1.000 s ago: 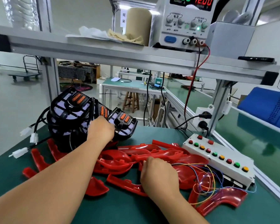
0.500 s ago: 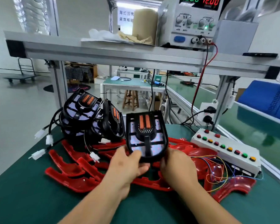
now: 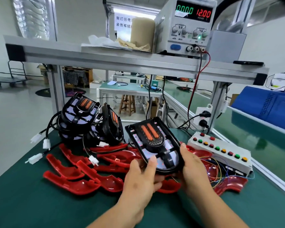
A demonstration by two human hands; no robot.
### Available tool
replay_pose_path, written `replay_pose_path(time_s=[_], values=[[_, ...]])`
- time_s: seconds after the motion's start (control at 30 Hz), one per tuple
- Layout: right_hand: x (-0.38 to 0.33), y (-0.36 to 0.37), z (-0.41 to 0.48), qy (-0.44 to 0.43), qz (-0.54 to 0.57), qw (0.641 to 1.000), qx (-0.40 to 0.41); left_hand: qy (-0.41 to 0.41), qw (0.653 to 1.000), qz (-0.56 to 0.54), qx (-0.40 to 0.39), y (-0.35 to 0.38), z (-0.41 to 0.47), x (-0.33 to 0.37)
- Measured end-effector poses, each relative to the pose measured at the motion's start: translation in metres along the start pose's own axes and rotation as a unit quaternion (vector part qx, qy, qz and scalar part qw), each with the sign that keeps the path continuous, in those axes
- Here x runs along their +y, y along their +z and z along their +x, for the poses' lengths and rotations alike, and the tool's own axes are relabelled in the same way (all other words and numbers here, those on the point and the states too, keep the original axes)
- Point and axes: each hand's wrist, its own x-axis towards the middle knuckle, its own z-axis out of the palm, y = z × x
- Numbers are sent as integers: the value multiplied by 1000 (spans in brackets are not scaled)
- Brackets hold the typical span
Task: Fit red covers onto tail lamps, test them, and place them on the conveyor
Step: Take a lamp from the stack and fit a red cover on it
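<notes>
I hold a black tail lamp with two orange strips above the green table, tilted with its face up. My left hand grips its near left edge, thumb on the face. My right hand grips its near right edge. Several red covers lie scattered on the table under and left of the lamp. A pile of black tail lamps with black cables and white plugs stands at the back left.
A white button box with coloured buttons and thin wires sits at the right. The power supply on the upper shelf reads 12.00. A green conveyor runs along the right side. One red cover lies near the box.
My left hand left the pile with one tail lamp; both hands now hold it. In the last half second the lamp tipped from upright to face up and shifted right.
</notes>
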Motion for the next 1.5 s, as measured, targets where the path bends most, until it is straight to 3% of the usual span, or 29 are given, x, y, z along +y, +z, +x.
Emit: replay_pose_path(time_s=[0.13, 0.23, 0.33, 0.4, 0.47, 0.57, 0.67, 0.73, 0.9, 0.97, 1.03, 1.17, 1.27, 1.33, 1.4, 1.5], values=[[-10, -18, 10, 54, 134, 989, -36, -31, 999, -41, 8, -18, 7, 18], [-17, -30, 11, 67, 165, 978, -112, -61, 995, -69, 33, -34, 13, 35], [-20, -36, 5, 91, 107, 968, -208, -85, 996, -38, -17, -50, 19, 48], [-20, -34, -2, 96, 45, 969, -223, -55, 996, -32, -70, -62, 13, 46], [-21, -30, -9, 89, -19, 968, -235, -52, 996, 3, -73, -70, 5, 43], [-17, -26, -15, 98, -68, 956, -267, -144, 987, 30, -58, -83, 8, 48], [-15, -24, -15, 88, -139, 947, -277, -168, 966, 13, -196, -106, -9, 54], [-14, -22, -16, 85, -154, 943, -283, -158, 966, 26, -203, -107, -9, 54], [-11, -22, -3, 57, -164, 959, -223, -93, 989, 49, -105, -112, 0, 53], [-13, -29, 4, 27, -225, 953, -203, -81, 994, 31, -72, -114, 1, 58], [-14, -36, 7, -13, -314, 923, -221, -62, 998, 14, -28, -118, 4, 58], [-13, -42, 9, -65, -493, 820, -284, -26, 999, -34, 23, -117, 9, 53], [-12, -43, 10, -74, -571, 754, -316, -19, 997, -58, 49, -119, 14, 49], [-12, -41, 9, -97, -593, 731, -323, -22, 996, -65, 59, -118, 14, 49], [-15, -41, 8, -121, -572, 744, -323, -27, 995, -72, 64, -118, 15, 48], [-28, -52, 10, -131, -494, 804, -302, -23, 994, -79, 70, -117, 17, 47]])
